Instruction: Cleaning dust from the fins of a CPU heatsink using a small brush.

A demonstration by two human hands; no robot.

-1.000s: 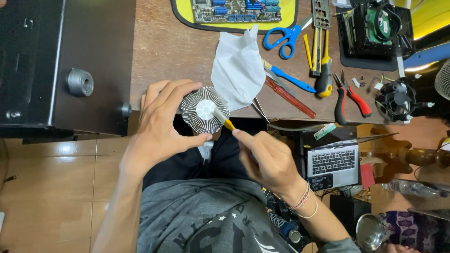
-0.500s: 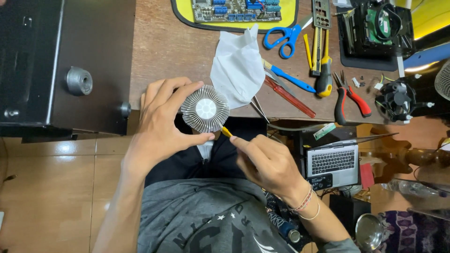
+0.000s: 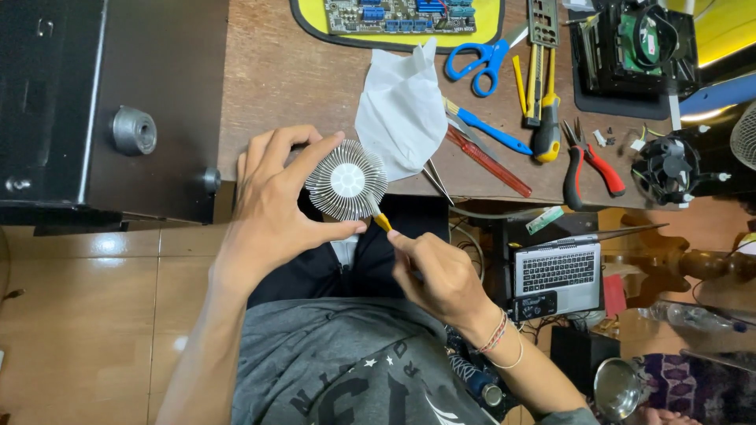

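Between two hands (image 3: 354, 252), one round finned heatsink (image 3: 346, 181) and one yellow-tipped tool (image 3: 383, 222).

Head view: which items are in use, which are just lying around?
In use:
left hand
round finned heatsink
right hand
yellow-handled tool

Lying about:
white cloth
blue scissors
red pliers
motherboard
cooler fan

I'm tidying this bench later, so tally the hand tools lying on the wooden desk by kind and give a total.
Scissors, blue handles: 1
Brush, blue handle: 1
Screwdriver, red handle: 1
Screwdriver, yellow and black handle: 1
Utility knife, yellow: 1
Pliers, red handles: 1
Tweezers: 1
Total: 7
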